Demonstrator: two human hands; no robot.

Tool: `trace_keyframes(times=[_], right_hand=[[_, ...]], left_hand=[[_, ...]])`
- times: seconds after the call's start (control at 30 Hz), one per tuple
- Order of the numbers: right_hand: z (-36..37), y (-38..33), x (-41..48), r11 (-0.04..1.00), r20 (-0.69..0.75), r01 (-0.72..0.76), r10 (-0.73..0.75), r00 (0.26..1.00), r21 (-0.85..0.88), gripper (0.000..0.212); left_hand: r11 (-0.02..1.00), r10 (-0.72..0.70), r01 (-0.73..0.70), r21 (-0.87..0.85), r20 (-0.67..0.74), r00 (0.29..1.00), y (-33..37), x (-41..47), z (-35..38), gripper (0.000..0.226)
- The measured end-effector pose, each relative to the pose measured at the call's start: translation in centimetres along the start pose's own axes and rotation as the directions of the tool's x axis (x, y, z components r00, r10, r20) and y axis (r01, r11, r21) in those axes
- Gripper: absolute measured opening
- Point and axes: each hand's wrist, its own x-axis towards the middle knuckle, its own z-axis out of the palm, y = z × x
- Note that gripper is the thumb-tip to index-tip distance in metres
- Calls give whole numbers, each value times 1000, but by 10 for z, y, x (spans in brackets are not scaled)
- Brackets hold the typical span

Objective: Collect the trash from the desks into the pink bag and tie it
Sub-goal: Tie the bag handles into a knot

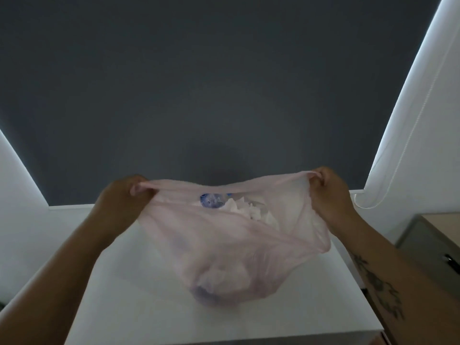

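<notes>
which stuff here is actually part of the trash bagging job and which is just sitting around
Part of the job:
- pink bag, its rim stretched between left hand and right hand
- white crumpled trash inside it
- blue-capped bottle inside it
- white desk under the bag

Just lying about:
- dark blind
- blind cord
- grey cabinet at the right

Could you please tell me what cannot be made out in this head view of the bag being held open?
- Contents of the pink bag: film blurs them; only white crumpled material and a blue-tinted object show, type unclear.
- Fingertips of the left hand and right hand: wrapped in the bag rim.
- Brown furniture: cut off by the right edge.
- Desk front: cut off below.
</notes>
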Motion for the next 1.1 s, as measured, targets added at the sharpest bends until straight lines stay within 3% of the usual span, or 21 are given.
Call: trace_keyframes(times=[0.1, 0.17, 0.23, 0.37, 0.47, 0.57, 0.63, 0.73, 0.83, 0.9, 0.93, 1.03, 1.1], right_hand=[[0, -1, -4, 999, -103, 53, -52, 993, 0, 19], [-3, -7, -8, 989, -75, 90, -82, 994, 115, 19], [-10, -8, -17, 962, 43, 87, -101, 994, 258, 24], [-24, 39, -47, 971, 143, 14, -49, 989, 240, 38], [-23, 74, -73, 997, 398, 6, -34, 917, 71, 75], [-11, 74, -90, 938, 539, -182, -6, 842, 294, 100], [0, 70, -93, 903, 475, -195, -12, 880, 383, 119], [12, 53, -91, 933, 396, -140, -2, 918, 330, 83], [24, 32, -86, 944, 350, -79, -41, 936, 321, 35], [33, 25, -84, 936, 315, -70, -45, 948, 345, 17], [36, 23, -85, 922, 284, -91, -21, 959, 375, 16], [36, 18, -92, 854, 178, -153, 72, 981, 498, 39], [33, 17, -100, 866, 163, -149, 79, 983, 477, 48]], left_hand=[[947, -203, 169, -273, -101, 974, 4, 7, 1, 14], [861, -331, 246, -446, -124, 935, 10, 6, 6, 18], [808, -383, 253, -532, -149, 912, 16, 3, 12, 20], [739, -403, 199, -643, -186, 896, 16, -7, 22, 23], [710, -410, 193, -678, -175, 895, 12, -9, 27, 27], [694, -398, 191, -694, -149, 905, 10, -9, 30, 27], [691, -379, 179, -700, -140, 915, 8, -8, 30, 24], [695, -345, 152, -702, -142, 928, 8, -9, 33, 17], [601, -355, 162, -782, -80, 931, 10, -8, 34, 18], [561, -349, 177, -809, -37, 936, 9, -6, 33, 25], [562, -345, 177, -808, -34, 938, 7, -4, 33, 29], [560, -367, 153, -814, -78, 927, 4, -3, 32, 28], [566, -378, 136, -813, -109, 920, 2, -3, 32, 29]])
